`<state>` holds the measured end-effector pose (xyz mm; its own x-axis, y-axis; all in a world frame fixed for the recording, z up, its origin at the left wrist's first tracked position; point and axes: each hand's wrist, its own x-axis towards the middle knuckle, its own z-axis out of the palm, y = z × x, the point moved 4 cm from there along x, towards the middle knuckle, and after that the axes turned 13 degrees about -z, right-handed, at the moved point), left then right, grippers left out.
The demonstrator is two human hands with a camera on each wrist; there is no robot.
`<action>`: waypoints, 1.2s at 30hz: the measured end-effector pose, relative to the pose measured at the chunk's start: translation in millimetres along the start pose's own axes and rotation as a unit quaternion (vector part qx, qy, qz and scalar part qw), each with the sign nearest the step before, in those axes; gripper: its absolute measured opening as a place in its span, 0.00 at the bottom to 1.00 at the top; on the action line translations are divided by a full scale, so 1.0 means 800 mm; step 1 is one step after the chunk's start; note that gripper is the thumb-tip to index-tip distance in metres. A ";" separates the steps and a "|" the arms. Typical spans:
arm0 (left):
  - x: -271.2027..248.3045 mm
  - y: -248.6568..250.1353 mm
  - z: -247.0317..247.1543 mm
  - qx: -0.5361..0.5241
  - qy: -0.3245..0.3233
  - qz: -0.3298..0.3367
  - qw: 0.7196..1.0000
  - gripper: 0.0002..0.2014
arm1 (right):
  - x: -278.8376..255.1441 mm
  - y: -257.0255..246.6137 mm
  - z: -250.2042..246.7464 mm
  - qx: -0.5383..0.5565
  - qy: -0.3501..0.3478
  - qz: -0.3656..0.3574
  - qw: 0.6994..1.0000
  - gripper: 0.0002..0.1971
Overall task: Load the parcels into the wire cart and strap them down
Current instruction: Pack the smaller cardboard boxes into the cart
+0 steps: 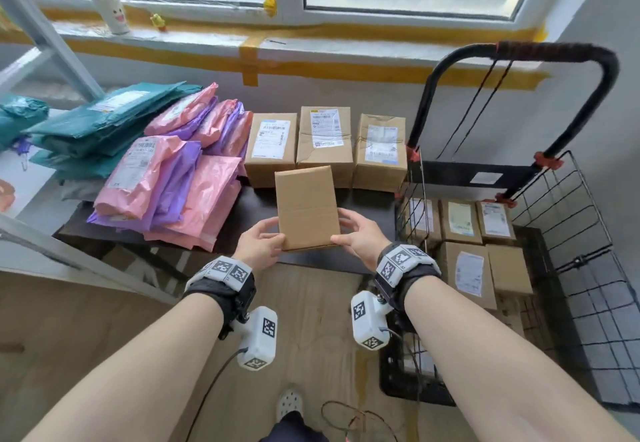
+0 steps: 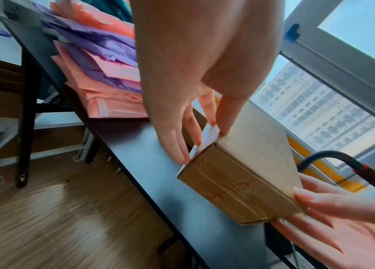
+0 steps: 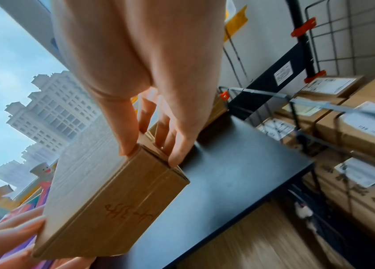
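Note:
A plain brown cardboard box (image 1: 306,206) with red writing on its near end (image 2: 239,189) is held just above the dark table (image 1: 256,206). My left hand (image 1: 272,235) grips its left side, thumb on top. My right hand (image 1: 348,230) grips its right side the same way. In the right wrist view my right hand's fingers (image 3: 163,131) curl over the box (image 3: 103,196). The black wire cart (image 1: 571,220) stands to the right and holds several labelled boxes (image 1: 467,268). Black cords (image 1: 485,95) hang from its handle (image 1: 519,50).
Three labelled boxes (image 1: 323,144) line the back of the table. Pink and purple mailers (image 1: 173,178) and teal mailers (image 1: 104,123) pile up on the left. A white shelf frame (image 1: 52,43) stands far left. A red cord (image 1: 356,421) lies on the wooden floor near my foot (image 1: 290,403).

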<state>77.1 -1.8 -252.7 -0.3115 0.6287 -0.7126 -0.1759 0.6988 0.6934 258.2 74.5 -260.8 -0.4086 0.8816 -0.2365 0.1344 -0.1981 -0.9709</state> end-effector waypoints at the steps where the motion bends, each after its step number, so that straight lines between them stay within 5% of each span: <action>1: -0.015 0.000 0.020 0.001 -0.008 0.005 1.000 0.19 | -0.015 -0.002 -0.020 0.001 0.004 -0.007 1.000 0.33; 9: -0.115 -0.027 0.197 0.070 -0.077 0.023 0.994 0.22 | -0.149 0.006 -0.199 -0.018 0.037 -0.018 0.999 0.34; 17: -0.137 -0.029 0.324 0.165 -0.115 0.039 0.979 0.30 | -0.211 0.031 -0.323 -0.010 0.077 -0.010 0.997 0.37; 28: -0.056 0.009 0.442 0.197 -0.169 -0.028 0.965 0.32 | -0.149 0.073 -0.437 -0.005 0.106 0.070 0.992 0.41; 36: 0.023 -0.024 0.489 0.179 -0.130 -0.077 0.972 0.33 | -0.083 0.156 -0.478 0.006 0.066 0.146 0.987 0.41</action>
<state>440.2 129.5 -321.2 -0.0535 0.5400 -0.8399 0.1494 0.8360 0.5280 647.3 154.9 -351.7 -0.2321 0.8343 -0.5000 0.2179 -0.4563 -0.8627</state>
